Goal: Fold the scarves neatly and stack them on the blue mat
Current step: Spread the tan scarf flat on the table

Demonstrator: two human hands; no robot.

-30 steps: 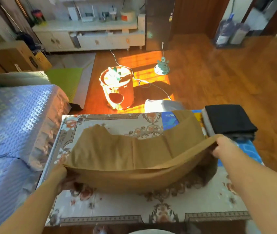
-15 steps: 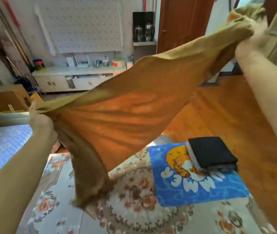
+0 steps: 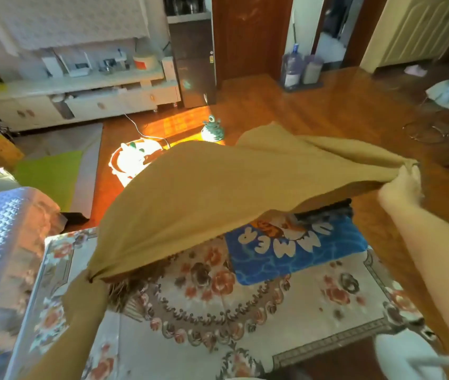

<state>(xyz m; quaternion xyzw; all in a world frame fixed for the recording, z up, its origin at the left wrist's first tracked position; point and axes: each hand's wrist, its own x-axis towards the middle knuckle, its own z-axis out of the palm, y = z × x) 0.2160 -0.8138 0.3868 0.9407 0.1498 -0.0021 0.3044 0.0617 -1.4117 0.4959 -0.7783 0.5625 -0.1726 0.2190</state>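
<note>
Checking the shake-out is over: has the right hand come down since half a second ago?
Yes. The right hand, gripping the tan scarf, has dropped from door height to just above the blue mat.

The scarf (image 3: 217,193) is plain tan — mustard where light falls on it, no print. At 3 o'clock of the tabletop (image 3: 313,305), the mat (image 3: 300,250) is bright blue with pale water-ripple lines, cream block letters and an orange motif. The tabletop's cover is cream with red-and-brown roses and a brown scalloped ring. At 1 o'clock a black folded cloth (image 3: 327,208) — partly hidden. The floor (image 3: 313,105) is glossy orange-brown wood.
</note>
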